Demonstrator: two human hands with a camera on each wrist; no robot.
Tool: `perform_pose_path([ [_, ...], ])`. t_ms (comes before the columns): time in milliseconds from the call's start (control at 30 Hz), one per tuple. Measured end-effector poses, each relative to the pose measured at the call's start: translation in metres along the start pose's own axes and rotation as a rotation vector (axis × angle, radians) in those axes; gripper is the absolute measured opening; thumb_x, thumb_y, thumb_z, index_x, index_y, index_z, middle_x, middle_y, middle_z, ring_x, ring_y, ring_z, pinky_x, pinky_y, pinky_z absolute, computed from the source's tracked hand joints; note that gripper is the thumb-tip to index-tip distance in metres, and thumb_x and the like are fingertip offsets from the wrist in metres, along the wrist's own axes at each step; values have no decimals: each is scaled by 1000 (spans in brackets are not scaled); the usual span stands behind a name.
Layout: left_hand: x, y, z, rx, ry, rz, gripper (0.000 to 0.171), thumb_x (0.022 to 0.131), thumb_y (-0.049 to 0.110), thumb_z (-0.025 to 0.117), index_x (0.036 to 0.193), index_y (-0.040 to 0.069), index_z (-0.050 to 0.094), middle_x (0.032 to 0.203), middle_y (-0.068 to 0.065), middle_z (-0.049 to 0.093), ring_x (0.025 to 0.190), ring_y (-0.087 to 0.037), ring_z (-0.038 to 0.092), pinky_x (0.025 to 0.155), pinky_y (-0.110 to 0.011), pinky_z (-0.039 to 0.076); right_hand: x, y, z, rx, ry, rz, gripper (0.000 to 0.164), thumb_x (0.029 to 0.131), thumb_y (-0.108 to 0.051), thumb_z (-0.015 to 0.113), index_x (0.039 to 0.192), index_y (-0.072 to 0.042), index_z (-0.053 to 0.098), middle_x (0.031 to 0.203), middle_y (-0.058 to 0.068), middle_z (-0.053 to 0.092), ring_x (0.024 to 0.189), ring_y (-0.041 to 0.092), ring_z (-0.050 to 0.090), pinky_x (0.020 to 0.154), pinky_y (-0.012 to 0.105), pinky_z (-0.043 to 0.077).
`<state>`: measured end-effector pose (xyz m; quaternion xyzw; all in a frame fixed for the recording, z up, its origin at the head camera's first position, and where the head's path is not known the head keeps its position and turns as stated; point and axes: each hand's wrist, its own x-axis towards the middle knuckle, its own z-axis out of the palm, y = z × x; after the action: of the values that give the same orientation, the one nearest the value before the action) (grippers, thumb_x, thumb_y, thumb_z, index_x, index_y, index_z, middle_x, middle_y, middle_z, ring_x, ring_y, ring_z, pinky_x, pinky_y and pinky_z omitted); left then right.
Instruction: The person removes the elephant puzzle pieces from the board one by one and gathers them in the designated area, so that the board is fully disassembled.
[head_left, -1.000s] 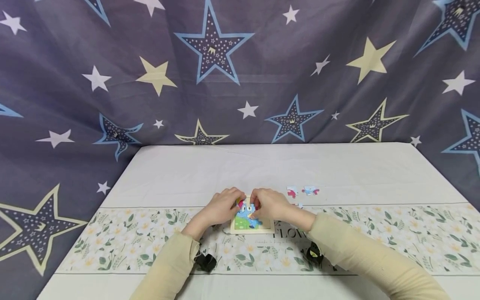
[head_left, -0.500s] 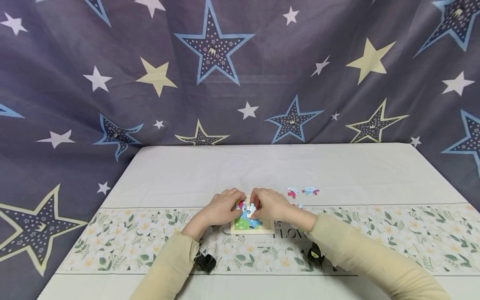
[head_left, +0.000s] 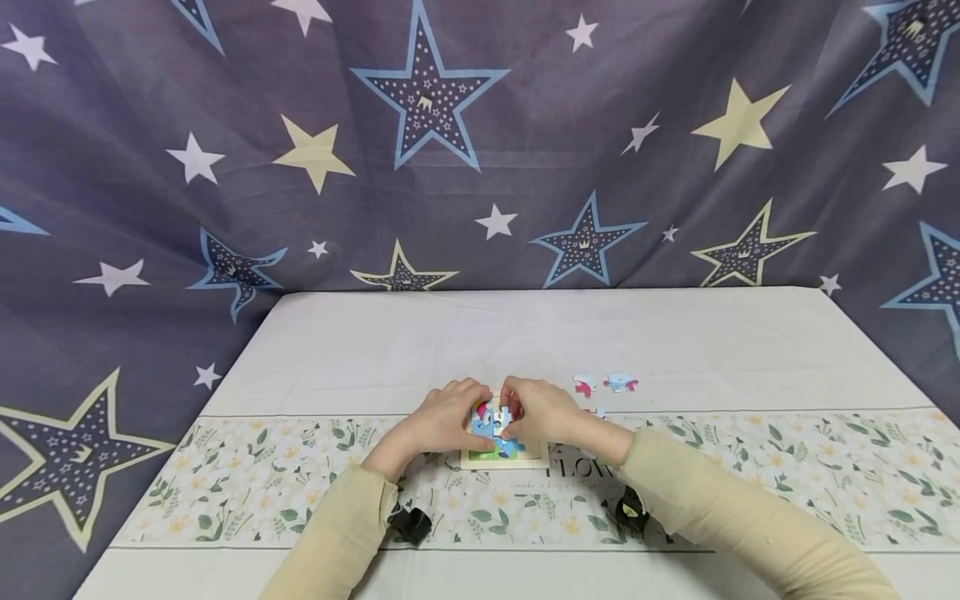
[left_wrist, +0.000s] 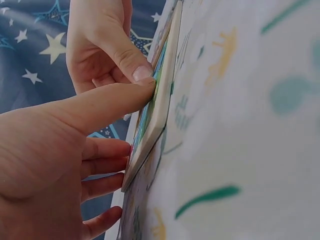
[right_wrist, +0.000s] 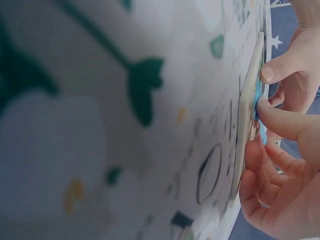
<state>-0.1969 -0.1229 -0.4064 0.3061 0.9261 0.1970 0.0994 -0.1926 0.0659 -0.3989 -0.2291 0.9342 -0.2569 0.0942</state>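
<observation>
On the floral band (head_left: 262, 483) of a white tablecloth (head_left: 525, 333), we read "FLOW" (head_left: 583, 467) in dark capitals beside a beige sleeve (head_left: 720, 508) (the finer line (head_left: 562, 483) beneath is too small for us).

Both hands (head_left: 442, 415) (head_left: 543, 410) close together — thumbs (left_wrist: 117, 97) near each other, forearms (head_left: 341, 525) converging.

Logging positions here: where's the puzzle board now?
In the head view, the puzzle board lies below centre, between the left hand and right hand.
</observation>
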Motion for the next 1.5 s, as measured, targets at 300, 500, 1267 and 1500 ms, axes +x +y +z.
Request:
perform_pose_path([
  [300,-1,2,-1,-3,2,-8,67,71,43,73,124,11,50,121,-2,50,112,-22,45,88,-47,35,-2,0,0,20,16,-21,31,71,-19,78,89,-15,53,72,-5,56,59,10,48,54,26,39],
  [500,0,2,-1,-6,3,-12,67,71,44,74,124,11,50,121,-2,50,111,-23,45,88,-47,35,-6,1,-1,45,54,-48,29,73,-17,77,89,-14,53,70,-6,56,59,9,49,55,26,40],
  [1267,0,3,-2,10,-7,-25,69,71,45,73,125,11,50,123,-3,49,115,-23,43,90,-46,34,-14,5,-11,174,42,-47,17,80,-11,69,85,-11,53,73,-3,58,61,10,51,58,25,42],
  [1500,0,3,-1,9,-6,-26,68,71,45,73,125,11,50,123,-3,49,115,-23,43,90,-47,34,-17,8,-15,208,47,-42,14,82,-11,66,86,-11,53,74,-3,58,61,12,51,53,25,39],
])
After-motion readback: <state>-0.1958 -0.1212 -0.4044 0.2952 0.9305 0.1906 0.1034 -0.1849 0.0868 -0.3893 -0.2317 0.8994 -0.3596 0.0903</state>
